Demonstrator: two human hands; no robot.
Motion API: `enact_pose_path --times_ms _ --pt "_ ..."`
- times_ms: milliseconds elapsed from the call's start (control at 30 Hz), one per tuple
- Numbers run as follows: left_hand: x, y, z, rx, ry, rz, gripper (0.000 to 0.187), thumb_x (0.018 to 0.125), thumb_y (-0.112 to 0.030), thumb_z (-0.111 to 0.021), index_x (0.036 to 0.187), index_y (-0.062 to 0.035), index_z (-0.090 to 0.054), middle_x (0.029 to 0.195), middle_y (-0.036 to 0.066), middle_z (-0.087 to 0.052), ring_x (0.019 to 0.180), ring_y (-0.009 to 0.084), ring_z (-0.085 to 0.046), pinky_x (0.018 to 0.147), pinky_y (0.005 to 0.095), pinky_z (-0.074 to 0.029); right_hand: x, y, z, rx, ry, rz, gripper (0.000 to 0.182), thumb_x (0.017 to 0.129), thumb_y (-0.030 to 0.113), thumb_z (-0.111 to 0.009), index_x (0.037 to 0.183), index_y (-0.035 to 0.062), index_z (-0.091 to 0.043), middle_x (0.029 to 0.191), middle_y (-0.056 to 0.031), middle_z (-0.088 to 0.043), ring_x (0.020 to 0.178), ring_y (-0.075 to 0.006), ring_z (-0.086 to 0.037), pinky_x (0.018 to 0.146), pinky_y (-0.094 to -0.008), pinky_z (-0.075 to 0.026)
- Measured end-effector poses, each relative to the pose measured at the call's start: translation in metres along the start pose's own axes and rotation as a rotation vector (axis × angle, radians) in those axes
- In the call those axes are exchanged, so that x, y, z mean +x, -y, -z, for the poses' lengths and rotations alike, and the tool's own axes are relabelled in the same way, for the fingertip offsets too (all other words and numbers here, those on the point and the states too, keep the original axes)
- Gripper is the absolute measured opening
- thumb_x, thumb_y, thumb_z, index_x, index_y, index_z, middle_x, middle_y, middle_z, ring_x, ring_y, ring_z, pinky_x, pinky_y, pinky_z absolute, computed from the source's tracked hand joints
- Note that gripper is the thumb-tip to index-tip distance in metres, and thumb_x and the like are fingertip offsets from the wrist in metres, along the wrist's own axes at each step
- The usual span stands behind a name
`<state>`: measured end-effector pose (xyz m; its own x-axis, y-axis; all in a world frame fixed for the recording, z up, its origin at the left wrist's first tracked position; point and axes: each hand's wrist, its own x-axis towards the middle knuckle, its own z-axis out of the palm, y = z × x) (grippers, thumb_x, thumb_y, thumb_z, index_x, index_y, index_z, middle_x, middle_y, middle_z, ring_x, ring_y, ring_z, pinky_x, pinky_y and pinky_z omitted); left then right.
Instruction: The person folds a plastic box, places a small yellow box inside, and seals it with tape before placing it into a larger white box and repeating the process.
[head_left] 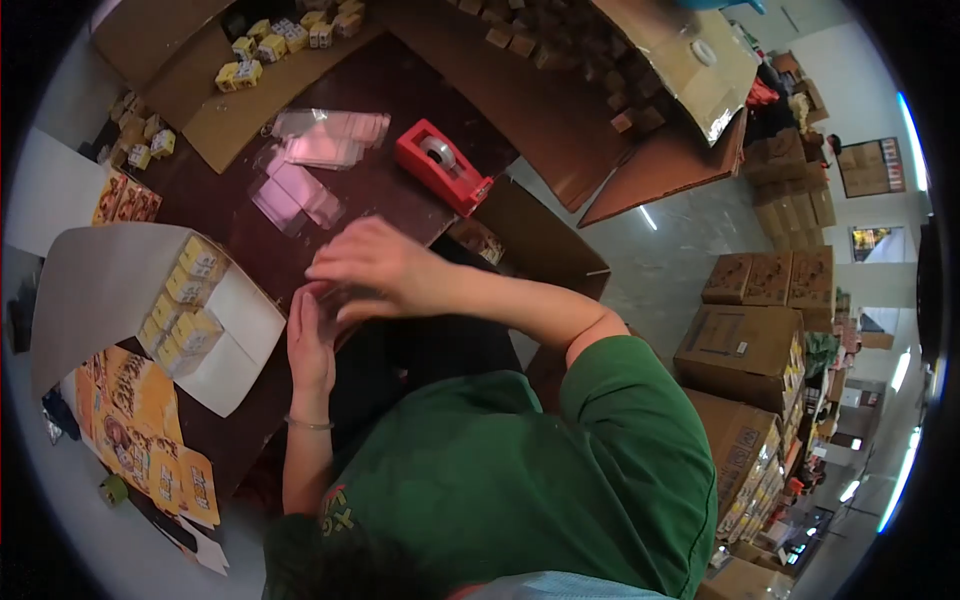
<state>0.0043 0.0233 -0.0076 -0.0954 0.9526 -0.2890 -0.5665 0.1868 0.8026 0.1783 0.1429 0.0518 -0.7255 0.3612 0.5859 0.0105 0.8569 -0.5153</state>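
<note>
My left hand [312,345], with a band on its wrist, is raised at the table's near edge, fingers upright and partly curled. My right hand [378,268] is just above and beside it, its fingers bent toward the left one and blurred by motion. Something dark or see-through seems to be between the two hands, but I cannot make it out. Beyond them lie flat clear plastic pieces [325,138] in a loose pile. A red tape dispenser [440,167] stands to the right of these.
Left of my hands is an open white box [235,365] holding small yellow-and-white boxes [190,285]. Flattened orange printed cartons [140,430] lie nearer. Open cardboard boxes [215,120] with small boxes stand at the back. Stacked brown cartons [740,355] are on the right.
</note>
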Motion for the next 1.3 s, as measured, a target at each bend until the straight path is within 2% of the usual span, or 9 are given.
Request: enact_pose_path --times_ms 67,167,400,567,667,733,1000,1133,1300 --pt "-0.005 0.003 0.009 -0.06 -0.055 0.036 0.032 0.105 -0.036 -0.044 0.116 -0.0083 -0.055 0.117 0.005 -0.057 0.107 0.0209 -0.058 0.088 0.0394 -0.052 0.016 -0.057 0.061 -0.225 -0.153 -0.036 0.053 0.08 0.026 -0.077 0.125 0.0071 -0.058 0.122 -0.0124 -0.06 0.109 -0.0317 -0.058 0.095 -0.0426 -0.045" --pt "-0.012 0.01 0.025 -0.134 -0.046 0.108 0.034 0.104 -0.042 -0.042 0.107 -0.0113 -0.056 0.113 0.003 -0.059 0.102 0.0222 -0.06 0.084 0.0409 -0.052 -0.022 -0.217 0.145 -0.654 -0.427 -0.508 0.053 0.083 0.024 -0.072 0.129 0.0055 -0.053 0.126 -0.0178 -0.056 0.112 -0.036 -0.056 0.097 -0.0445 -0.045" --pt "-0.011 0.007 0.015 -0.127 -0.148 0.215 0.033 0.103 -0.039 -0.04 0.094 -0.0102 -0.054 0.098 0.007 -0.06 0.087 0.0226 -0.061 0.064 0.0378 -0.054 -0.148 -0.407 0.232 -1.133 -0.401 -0.864 0.054 0.088 0.017 -0.063 0.137 0.0019 -0.044 0.134 -0.0287 -0.049 0.12 -0.0448 -0.052 0.1 -0.0476 -0.046" --pt "-0.001 0.008 0.0 -0.043 -0.075 0.216 0.03 0.102 -0.035 -0.041 0.093 -0.0091 -0.054 0.098 0.007 -0.059 0.088 0.0202 -0.061 0.063 0.0354 -0.056 -0.1 -0.325 0.216 -0.797 -0.415 -1.223 0.056 0.087 0.009 -0.062 0.139 0.0017 -0.043 0.134 -0.0224 -0.053 0.12 -0.0377 -0.055 0.101 -0.0416 -0.046" --pt "0.008 -0.001 -0.007 -0.01 0.028 0.164 0.029 0.101 -0.032 -0.041 0.092 -0.0075 -0.054 0.096 0.008 -0.059 0.087 0.0194 -0.061 0.064 0.0338 -0.057 -0.089 -0.272 0.197 0.2 -0.825 -0.977 0.061 0.086 0.011 -0.065 0.142 0.0037 -0.042 0.131 -0.014 -0.056 0.12 -0.0275 -0.056 0.101 -0.0366 -0.045" --pt "0.016 -0.002 -0.009 -0.03 0.134 0.17 0.029 0.1 -0.032 -0.043 0.092 -0.0059 -0.055 0.093 0.008 -0.059 0.084 0.0181 -0.062 0.064 0.0315 -0.058 -0.071 -0.195 0.163 0.782 -0.622 -0.693 0.066 0.084 0.008 -0.064 0.145 0.0049 -0.039 0.129 -0.0081 -0.056 0.12 -0.0191 -0.055 0.102 -0.032 -0.044" --pt "0.015 -0.016 -0.039 0.095 0.329 0.194 0.031 0.1 -0.032 -0.048 0.107 -0.004 -0.059 0.09 0.005 -0.062 0.081 0.0137 -0.062 0.062 0.0279 -0.056 -0.061 -0.04 0.03 1.798 -0.451 -0.657 0.079 0.081 0.023 -0.069 0.147 0.0011 -0.031 0.134 -0.018 -0.052 0.119 -0.0325 -0.057 0.1 -0.0443 -0.049" --pt "-0.001 -0.009 -0.03 0.067 0.343 0.21 0.039 0.101 -0.039 -0.05 0.114 -0.0034 -0.057 0.091 0.006 -0.061 0.082 0.0141 -0.062 0.06 0.0268 -0.057 -0.056 -0.015 0.009 1.826 -0.405 -0.761 0.08 0.082 0.022 -0.075 0.147 0.0026 -0.033 0.136 -0.0197 -0.051 0.123 -0.035 -0.055 0.102 -0.0443 -0.048" --pt "-0.017 0.009 -0.011 -0.188 0.471 0.21 0.065 0.095 -0.058 -0.053 0.129 -0.0024 -0.049 0.1 0.01 -0.063 0.087 0.019 -0.066 0.061 0.0317 -0.059 -0.043 0.012 -0.003 0.945 0.074 -0.662 0.073 0.078 0.013 -0.079 0.141 0.0022 -0.045 0.135 -0.009 -0.053 0.129 -0.0203 -0.049 0.111 -0.0356 -0.035"
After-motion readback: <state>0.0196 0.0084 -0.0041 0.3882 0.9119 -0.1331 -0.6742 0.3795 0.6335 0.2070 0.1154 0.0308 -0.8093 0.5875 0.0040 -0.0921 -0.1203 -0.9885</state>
